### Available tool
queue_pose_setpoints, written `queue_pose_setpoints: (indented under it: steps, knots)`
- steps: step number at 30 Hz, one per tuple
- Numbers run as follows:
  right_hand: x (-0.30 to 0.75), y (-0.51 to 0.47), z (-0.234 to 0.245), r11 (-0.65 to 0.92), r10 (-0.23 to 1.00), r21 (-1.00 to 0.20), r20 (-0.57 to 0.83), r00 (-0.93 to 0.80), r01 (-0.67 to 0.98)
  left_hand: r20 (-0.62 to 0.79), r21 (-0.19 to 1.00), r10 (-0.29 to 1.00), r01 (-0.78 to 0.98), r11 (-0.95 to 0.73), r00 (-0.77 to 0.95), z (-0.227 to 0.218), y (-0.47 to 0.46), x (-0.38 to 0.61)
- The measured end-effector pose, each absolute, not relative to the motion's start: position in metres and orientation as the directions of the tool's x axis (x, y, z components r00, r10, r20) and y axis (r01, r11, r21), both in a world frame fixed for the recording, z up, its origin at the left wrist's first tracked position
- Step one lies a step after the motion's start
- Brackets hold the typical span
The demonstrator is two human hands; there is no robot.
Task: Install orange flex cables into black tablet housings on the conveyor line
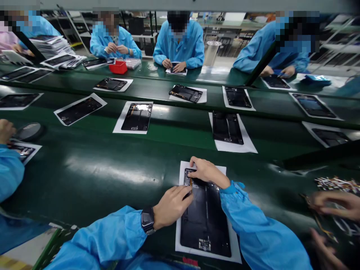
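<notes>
An open black tablet housing (206, 221) lies on a white paper sheet (236, 251) in front of me, with an orange ribbon cable (191, 182) near its upper left corner. My left hand (173, 204), with a black watch (147, 219) on the wrist, rests at the housing's left side. Its fingers are bent and closed beside the ribbon cable; what they pinch, if anything, is hidden. Over the top left corner sits my right hand (208, 172), forefinger curled past the upper edge and thumb inside, closed on the housing's edge.
Other tablet housings (137, 117) on paper sheets lie along the green bench (98, 168). At right, a co-worker's hands (334, 204) are near a pile of small cables (337, 184). A co-worker's sleeve (9, 172) is at left; several people in blue sit opposite, near a red bin (118, 67).
</notes>
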State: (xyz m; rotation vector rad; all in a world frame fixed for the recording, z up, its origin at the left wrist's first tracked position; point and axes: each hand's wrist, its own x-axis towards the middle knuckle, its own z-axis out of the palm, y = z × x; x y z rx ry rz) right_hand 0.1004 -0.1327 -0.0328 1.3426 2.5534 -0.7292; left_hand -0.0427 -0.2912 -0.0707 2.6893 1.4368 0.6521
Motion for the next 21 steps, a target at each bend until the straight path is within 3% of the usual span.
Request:
queue_pose_setpoints:
  steps: [9,21]
  knots:
    - [0.118,-0.146,-0.05,0.529,0.788,-0.34,-0.145,-0.599,0.778,0.418,0.191,0.754,0.762,-0.619,0.508,-0.08,-0.291,-0.042]
    - [0.119,-0.14,-0.055,0.513,0.797,-0.387,-0.116,-0.593,0.766,0.32,0.121,0.746,0.755,-0.644,0.584,-0.079,-0.293,-0.046]
